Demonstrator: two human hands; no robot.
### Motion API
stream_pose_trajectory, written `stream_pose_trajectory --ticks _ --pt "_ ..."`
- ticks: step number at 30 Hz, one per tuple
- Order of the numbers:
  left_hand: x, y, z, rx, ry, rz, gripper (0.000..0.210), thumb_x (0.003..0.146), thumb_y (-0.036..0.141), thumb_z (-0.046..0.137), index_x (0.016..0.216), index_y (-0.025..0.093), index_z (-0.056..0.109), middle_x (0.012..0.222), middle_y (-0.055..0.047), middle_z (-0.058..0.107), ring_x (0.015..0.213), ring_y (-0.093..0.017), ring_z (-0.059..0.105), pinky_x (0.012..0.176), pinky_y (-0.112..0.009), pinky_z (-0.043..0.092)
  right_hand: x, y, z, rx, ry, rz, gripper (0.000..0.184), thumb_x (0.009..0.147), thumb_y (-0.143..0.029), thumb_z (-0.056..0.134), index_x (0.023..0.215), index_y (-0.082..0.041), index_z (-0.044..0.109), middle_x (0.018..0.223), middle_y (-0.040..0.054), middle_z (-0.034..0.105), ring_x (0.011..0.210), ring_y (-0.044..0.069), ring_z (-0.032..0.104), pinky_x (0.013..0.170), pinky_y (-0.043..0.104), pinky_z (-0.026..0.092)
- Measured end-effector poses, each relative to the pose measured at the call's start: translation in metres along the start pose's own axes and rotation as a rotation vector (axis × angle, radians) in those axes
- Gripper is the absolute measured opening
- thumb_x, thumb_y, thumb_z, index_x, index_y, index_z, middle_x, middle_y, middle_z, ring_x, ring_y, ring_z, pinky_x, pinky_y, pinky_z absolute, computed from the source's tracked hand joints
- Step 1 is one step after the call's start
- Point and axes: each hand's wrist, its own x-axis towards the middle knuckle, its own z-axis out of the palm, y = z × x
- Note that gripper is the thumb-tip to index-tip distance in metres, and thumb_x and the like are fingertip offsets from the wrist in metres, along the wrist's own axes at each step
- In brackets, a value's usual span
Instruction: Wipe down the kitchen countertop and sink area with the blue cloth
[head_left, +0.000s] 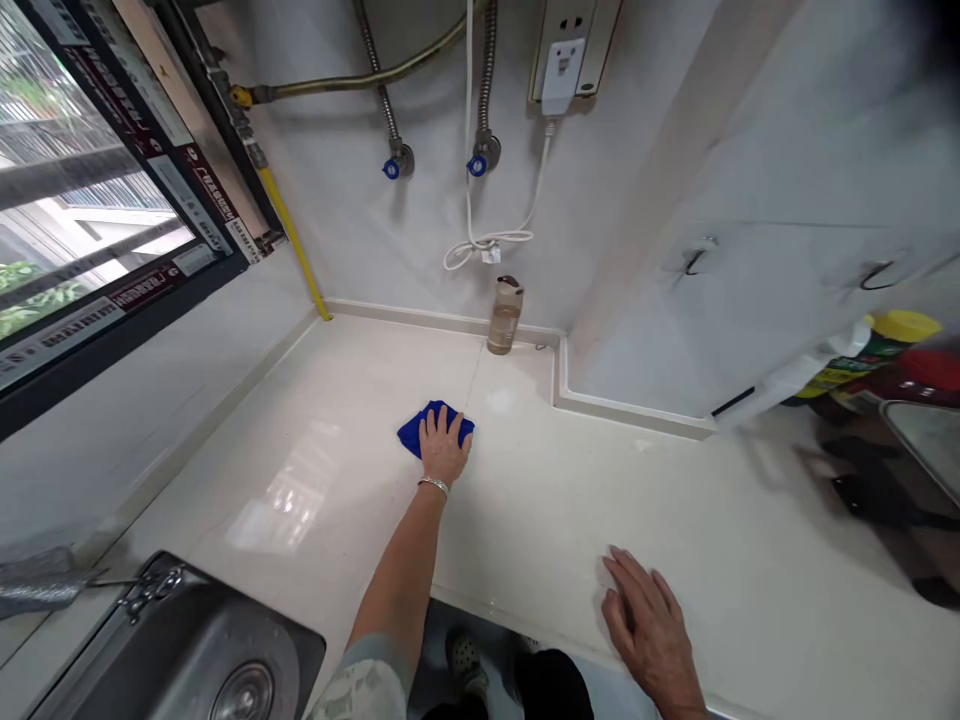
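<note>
My left hand holds a blue cleaning cloth pressed down on the white countertop. Its fingers lie spread over the folded cloth, which pokes out on both sides. A bracelet circles that wrist. My right hand rests near the front edge of the counter, holding nothing, with its fingers stretched out and the thumb apart. Beyond the cloth, against the back wall, stands a translucent brownish water bottle with a dark lid.
A steel sink is at the lower left. The window is at upper left, beside a yellow pipe. A white cable hangs above the bottle. Several items, including a yellow-capped container, stand at right.
</note>
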Motion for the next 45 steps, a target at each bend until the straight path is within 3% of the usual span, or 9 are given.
stream_pose_trajectory --ticks 4,8,14,19,26,34,38,45 --pt "0.005 -0.02 -0.004 0.004 0.004 0.004 0.052 0.095 0.049 0.046 0.142 0.028 0.054 0.158 -0.01 0.042 0.148 -0.037 0.032 0.122 -0.058 0.027 -0.002 0.003 0.0 -0.012 -0.014 -0.005 0.046 0.096 -0.034 0.042 0.141 -0.022 0.047 0.143 0.0095 0.057 0.134 0.025 0.051 0.119 0.052 0.031" --pt "-0.004 -0.06 -0.02 0.029 0.026 -0.038 0.051 0.095 0.049 0.046 0.141 0.028 0.055 0.156 -0.009 0.045 0.147 -0.035 0.034 0.122 -0.057 0.027 -0.007 0.008 0.002 -0.02 -0.03 -0.027 0.048 0.097 -0.036 0.04 0.142 -0.022 0.046 0.144 0.01 0.056 0.133 0.026 0.052 0.118 0.053 0.031" --pt "-0.04 -0.119 -0.053 0.078 0.044 -0.106 0.05 0.095 0.048 0.046 0.14 0.027 0.055 0.156 -0.009 0.045 0.147 -0.034 0.035 0.122 -0.055 0.028 -0.009 0.009 0.005 -0.027 0.007 -0.047 0.051 0.096 -0.041 0.04 0.142 -0.021 0.047 0.142 0.0112 0.058 0.129 0.027 0.055 0.116 0.054 0.033" --pt "-0.082 -0.134 -0.073 0.107 0.06 -0.143 0.051 0.096 0.047 0.044 0.141 0.026 0.054 0.156 -0.011 0.044 0.146 -0.035 0.035 0.121 -0.057 0.029 -0.009 0.007 0.004 -0.014 0.027 -0.058 0.05 0.097 -0.04 0.04 0.142 -0.021 0.047 0.142 0.0106 0.058 0.128 0.026 0.055 0.117 0.052 0.032" --pt "-0.158 -0.112 -0.09 0.142 0.048 -0.119 0.051 0.096 0.042 0.047 0.145 0.027 0.05 0.158 -0.01 0.043 0.146 -0.033 0.036 0.119 -0.055 0.032 -0.011 0.008 0.006 0.016 0.038 -0.07 0.051 0.097 -0.041 0.04 0.142 -0.019 0.048 0.142 0.0114 0.058 0.128 0.028 0.054 0.117 0.053 0.033" --pt "-0.238 -0.054 -0.097 0.154 -0.023 0.082 0.061 0.094 0.034 0.052 0.153 0.032 0.036 0.164 -0.006 0.03 0.15 -0.034 0.028 0.118 -0.058 0.034 -0.009 0.006 0.004 0.004 0.03 -0.065 0.051 0.096 -0.039 0.04 0.143 -0.02 0.046 0.142 0.0118 0.057 0.125 0.027 0.056 0.115 0.054 0.034" --pt "-0.244 -0.023 -0.091 0.083 -0.066 0.111 0.063 0.094 0.034 0.052 0.154 0.032 0.034 0.167 -0.005 0.024 0.152 -0.034 0.023 0.119 -0.059 0.033 -0.006 0.001 0.001 0.002 0.025 -0.047 0.05 0.096 -0.04 0.04 0.141 -0.02 0.048 0.14 0.0125 0.058 0.124 0.028 0.057 0.115 0.055 0.034" --pt "-0.204 0.016 -0.074 -0.123 -0.177 0.272 0.065 0.092 0.042 0.055 0.153 0.033 0.035 0.167 -0.004 0.021 0.154 -0.035 0.017 0.121 -0.061 0.029 -0.001 -0.006 -0.003 0.0 0.025 -0.013 0.048 0.095 -0.039 0.039 0.138 -0.02 0.049 0.137 0.013 0.06 0.122 0.03 0.058 0.113 0.057 0.035"
